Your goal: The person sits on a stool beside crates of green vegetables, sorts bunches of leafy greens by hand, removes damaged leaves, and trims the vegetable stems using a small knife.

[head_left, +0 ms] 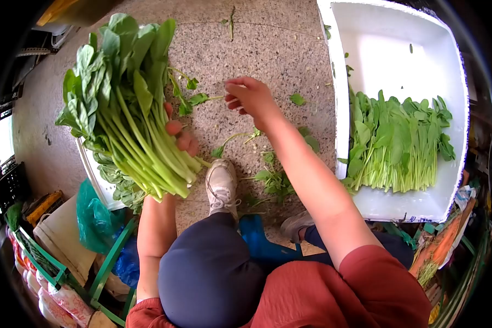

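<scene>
Nearest, the person's bent knee (210, 273) juts up in the middle, with a blue plastic object (254, 235) just beside it and partly hidden. To the left stand a green frame (112, 262), a blue bag (127, 261) and a teal bag (95, 210). Beyond the knee, 1 pale shoe (221, 180) rests on the speckled floor (273, 49), and loose leaves (279, 183) lie beside it, between the 2 hands' sides.

The left grip (186, 140) is closed around a big bunch of greens (139, 117), raised at the left, stems tilted toward the person; the bunch hides most of that hand. It also blocks part of a white tray (95, 172) of leaves below. The right grip (251, 101) hangs over the floor, fingers loosely bent and a little parted, apart from the bunch. Right of that arm, a white box (399, 60) holds a row of greens (393, 145) along its near half. Farthest, 1 thin stem (232, 24) lies on the floor.
</scene>
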### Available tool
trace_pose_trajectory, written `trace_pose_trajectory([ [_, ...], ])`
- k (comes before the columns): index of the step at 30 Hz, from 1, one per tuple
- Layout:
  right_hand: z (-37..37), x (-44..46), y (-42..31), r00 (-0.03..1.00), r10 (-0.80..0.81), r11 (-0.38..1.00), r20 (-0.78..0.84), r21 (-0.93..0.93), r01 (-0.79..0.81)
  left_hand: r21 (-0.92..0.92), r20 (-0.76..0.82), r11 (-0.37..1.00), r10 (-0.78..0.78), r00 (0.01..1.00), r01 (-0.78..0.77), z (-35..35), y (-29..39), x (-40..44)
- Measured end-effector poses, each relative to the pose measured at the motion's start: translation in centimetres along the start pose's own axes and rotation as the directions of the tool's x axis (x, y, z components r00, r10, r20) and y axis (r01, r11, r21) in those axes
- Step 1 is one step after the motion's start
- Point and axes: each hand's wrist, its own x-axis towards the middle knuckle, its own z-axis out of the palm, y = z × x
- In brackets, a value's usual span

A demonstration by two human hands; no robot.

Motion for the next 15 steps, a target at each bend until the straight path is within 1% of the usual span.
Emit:
trace_pose_trajectory([
  [1, 1.1, 0.4, 0.1, 0.991, -0.131, 0.991, 0.035, -0.016, 0.132, 0.055, -0.010, 0.998, 0.028, 1.000, -0.027, 0.2, 0.1, -0.1],
  [3, 3.0, 1.4, -1.0, 0.949, -0.295, 0.948, 0.113, -0.090, 0.305, 0.061, -0.042, 0.998, 0.033, 0.999, -0.030, 0.5, 0.0, -0.1],
  [5, 5.0, 2.0, -2.8, 0.901, -0.336, 0.909, 0.273, -0.156, 0.386, 0.064, -0.078, 0.998, 0.017, 0.997, -0.012, 0.6, 0.0, -0.1],
  [6, 5.7, 2.3, -3.7, 0.902, -0.333, 0.911, 0.274, -0.152, 0.382, 0.061, -0.094, 0.998, 0.008, 0.996, -0.002, 0.8, -0.1, 0.0],
  [7, 6.4, 2.7, -4.5, 0.852, -0.377, 0.817, 0.364, -0.302, 0.491, 0.062, -0.097, 0.998, 0.008, 0.995, -0.002, 0.8, -0.2, 0.1],
  [8, 6.7, 2.8, -5.3, 0.793, -0.401, 0.683, 0.459, -0.427, 0.592, 0.052, -0.080, 0.999, -0.007, 0.997, 0.011, 0.7, -0.2, 0.2],
  [9, 6.7, 2.9, -5.8, 0.791, -0.401, 0.681, 0.462, -0.427, 0.595, 0.043, -0.063, 0.999, -0.019, 0.998, 0.022, 0.8, -0.2, 0.3],
  [10, 6.5, 2.8, -6.2, 0.815, -0.351, 0.725, 0.460, -0.417, 0.548, 0.043, -0.102, 0.999, -0.007, 0.995, 0.012, 1.2, -0.4, 0.4],
  [11, 6.3, 2.7, -6.5, 0.837, -0.298, 0.766, 0.459, -0.408, 0.497, 0.045, -0.102, 0.999, 0.000, 0.995, 0.005, 1.4, -0.3, 0.5],
  [12, 6.0, 2.7, -6.3, 0.795, -0.420, 0.690, 0.438, -0.415, 0.593, 0.045, -0.108, 0.999, -0.011, 0.994, 0.016, 1.5, -0.2, 0.5],
  [13, 5.5, 2.8, -6.1, 0.795, -0.417, 0.689, 0.441, -0.416, 0.593, 0.042, -0.116, 0.999, -0.024, 0.993, 0.029, 1.6, -0.2, 0.5],
  [15, 4.3, 2.4, -6.3, 0.859, -0.337, 0.826, 0.386, -0.317, 0.467, 0.038, -0.129, 0.999, -0.018, 0.992, 0.023, 1.4, -0.5, 0.2],
])
